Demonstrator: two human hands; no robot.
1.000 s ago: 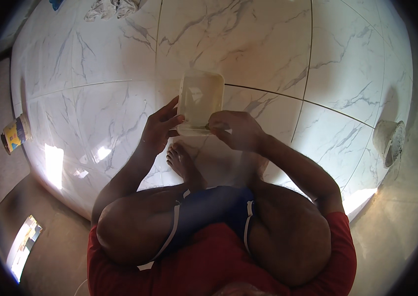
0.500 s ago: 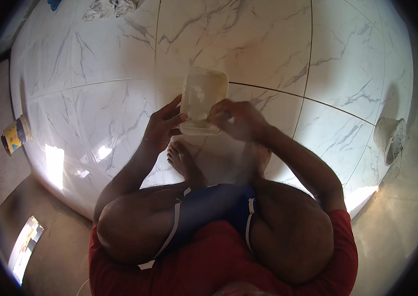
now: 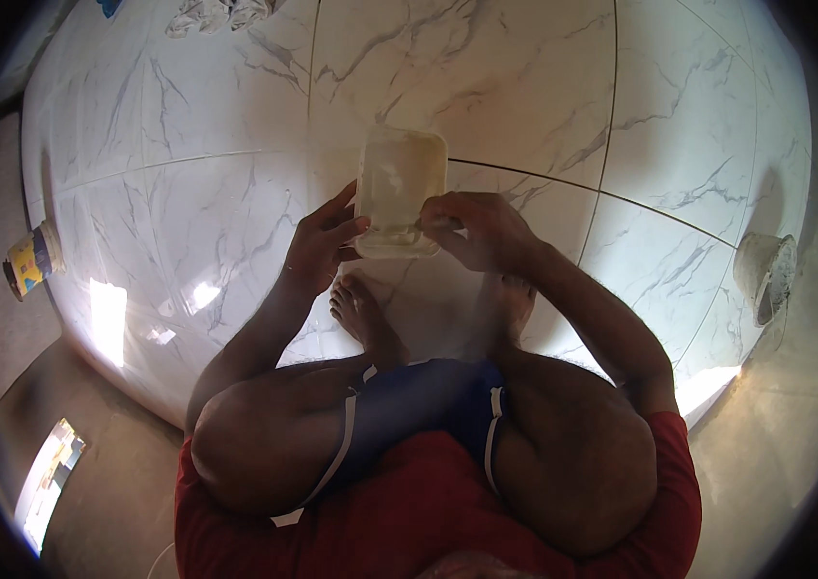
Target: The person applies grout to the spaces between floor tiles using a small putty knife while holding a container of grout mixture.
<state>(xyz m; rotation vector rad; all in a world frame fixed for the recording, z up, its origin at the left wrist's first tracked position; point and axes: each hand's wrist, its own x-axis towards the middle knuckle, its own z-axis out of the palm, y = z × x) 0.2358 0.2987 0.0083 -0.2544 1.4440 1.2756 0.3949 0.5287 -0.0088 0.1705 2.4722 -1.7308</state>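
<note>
A pale, rounded rectangular plastic tub (image 3: 407, 179) is in front of me, above my bare feet. Its inside looks smooth and whitish, with a paler smear near the middle. My left hand (image 3: 320, 236) grips the tub's left side, thumb at the lower left rim and the other fingers along the outer wall. At the tub's lower right, my right hand (image 3: 481, 230) is closed, with its fingertips bent together over the inner edge. Whatever those fingers pinch is hidden or too small to name.
White marbled tiles (image 3: 515, 87) with dark joints cover the floor. A grey-white bucket (image 3: 756, 275) lies tipped at the far right. On the left edge is a yellow and blue container (image 3: 33, 261). Crumpled whitish plastic (image 3: 219, 13) lies at the far left.
My right hand has shifted slightly along the tub's lower right inner edge, and its blur has gone. The left hand keeps its grip. The tub has barely moved.
</note>
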